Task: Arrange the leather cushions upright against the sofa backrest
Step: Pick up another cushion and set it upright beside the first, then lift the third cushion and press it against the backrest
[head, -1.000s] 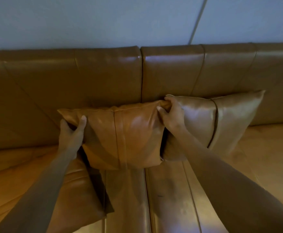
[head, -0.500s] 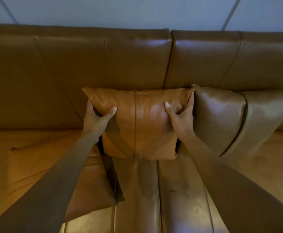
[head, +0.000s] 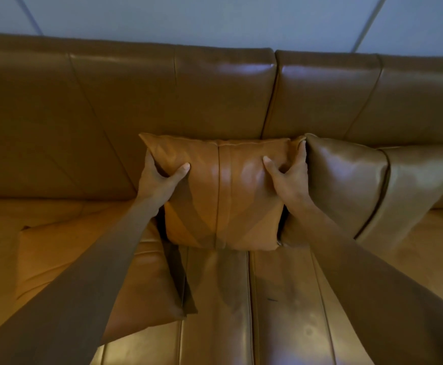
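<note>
Both hands [head: 159, 177] [head: 291, 177] clamp middle cushion [head: 223, 201] edges; right neighbour [head: 346, 185] seemingly touching, left clear.

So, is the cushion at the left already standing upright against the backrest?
No, the left cushion lies flat on the seat, while both hands hold the middle cushion.

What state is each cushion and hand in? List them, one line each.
Middle cushion: upright against the backrest, gripped at both sides.
Right cushion: propped against the backrest, leaning, touching the middle cushion.
Left cushion: lying flat on the seat, not yet stood up.
Left hand: shut on the middle cushion's left edge.
Right hand: shut on its right edge.
</note>
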The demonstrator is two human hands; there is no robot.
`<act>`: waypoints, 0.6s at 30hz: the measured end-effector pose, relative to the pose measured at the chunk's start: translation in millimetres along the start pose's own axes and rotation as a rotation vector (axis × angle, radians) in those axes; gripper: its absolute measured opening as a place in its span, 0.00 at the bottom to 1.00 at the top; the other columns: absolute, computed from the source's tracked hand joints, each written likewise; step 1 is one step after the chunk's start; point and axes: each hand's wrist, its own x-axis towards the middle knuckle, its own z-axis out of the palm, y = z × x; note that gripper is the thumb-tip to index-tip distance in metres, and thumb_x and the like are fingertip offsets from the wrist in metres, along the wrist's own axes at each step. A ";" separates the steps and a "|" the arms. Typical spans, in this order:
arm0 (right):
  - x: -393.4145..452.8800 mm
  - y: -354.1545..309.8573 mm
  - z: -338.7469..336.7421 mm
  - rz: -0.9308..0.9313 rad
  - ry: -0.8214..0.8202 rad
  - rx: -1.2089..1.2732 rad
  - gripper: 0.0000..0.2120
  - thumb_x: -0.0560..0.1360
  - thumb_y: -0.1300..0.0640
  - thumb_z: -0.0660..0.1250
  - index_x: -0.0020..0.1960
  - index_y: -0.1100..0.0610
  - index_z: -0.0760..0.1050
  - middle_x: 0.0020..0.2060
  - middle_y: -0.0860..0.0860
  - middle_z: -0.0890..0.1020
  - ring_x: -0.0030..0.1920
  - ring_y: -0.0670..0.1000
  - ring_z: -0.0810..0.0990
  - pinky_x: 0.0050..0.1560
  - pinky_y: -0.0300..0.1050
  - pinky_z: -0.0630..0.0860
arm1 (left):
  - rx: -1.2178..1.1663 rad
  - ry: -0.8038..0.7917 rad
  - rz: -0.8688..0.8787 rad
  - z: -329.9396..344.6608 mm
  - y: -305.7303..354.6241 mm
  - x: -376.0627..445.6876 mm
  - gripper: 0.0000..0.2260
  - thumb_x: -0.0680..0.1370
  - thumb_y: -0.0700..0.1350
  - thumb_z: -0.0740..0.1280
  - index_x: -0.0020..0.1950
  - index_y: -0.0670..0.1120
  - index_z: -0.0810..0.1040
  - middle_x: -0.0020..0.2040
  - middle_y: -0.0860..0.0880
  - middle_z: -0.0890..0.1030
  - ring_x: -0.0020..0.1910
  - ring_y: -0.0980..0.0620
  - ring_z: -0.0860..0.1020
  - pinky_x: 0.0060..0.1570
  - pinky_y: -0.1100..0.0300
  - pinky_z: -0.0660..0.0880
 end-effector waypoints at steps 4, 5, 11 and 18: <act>-25.7 -29.0 14.4 -0.160 0.166 -0.270 0.40 0.77 0.43 0.68 0.81 0.49 0.51 0.78 0.60 0.58 0.77 0.63 0.59 0.75 0.66 0.60 | 0.164 0.032 0.015 -21.9 -16.4 2.0 0.51 0.64 0.72 0.71 0.79 0.51 0.54 0.76 0.47 0.65 0.74 0.42 0.65 0.68 0.41 0.68; -34.7 -36.6 22.3 -0.229 0.196 -0.341 0.38 0.77 0.43 0.68 0.80 0.50 0.54 0.78 0.60 0.60 0.78 0.62 0.58 0.76 0.67 0.57 | 0.229 0.042 -0.003 -29.1 -23.7 -0.2 0.52 0.65 0.72 0.70 0.79 0.49 0.53 0.77 0.45 0.62 0.75 0.41 0.62 0.69 0.41 0.66; -87.8 -66.9 112.2 -0.526 -0.034 -0.459 0.29 0.78 0.45 0.66 0.76 0.53 0.63 0.74 0.58 0.69 0.77 0.58 0.61 0.78 0.63 0.51 | 0.518 0.005 -0.092 -96.1 -86.1 -13.6 0.47 0.69 0.73 0.63 0.78 0.45 0.58 0.78 0.40 0.60 0.75 0.36 0.58 0.66 0.37 0.65; -140.2 -59.2 235.7 -0.643 -0.434 -0.450 0.26 0.80 0.46 0.66 0.75 0.54 0.67 0.73 0.57 0.70 0.78 0.57 0.60 0.78 0.56 0.47 | 0.604 0.160 -0.234 -181.8 -166.5 -32.5 0.44 0.70 0.73 0.62 0.77 0.46 0.61 0.73 0.37 0.63 0.70 0.31 0.64 0.64 0.36 0.67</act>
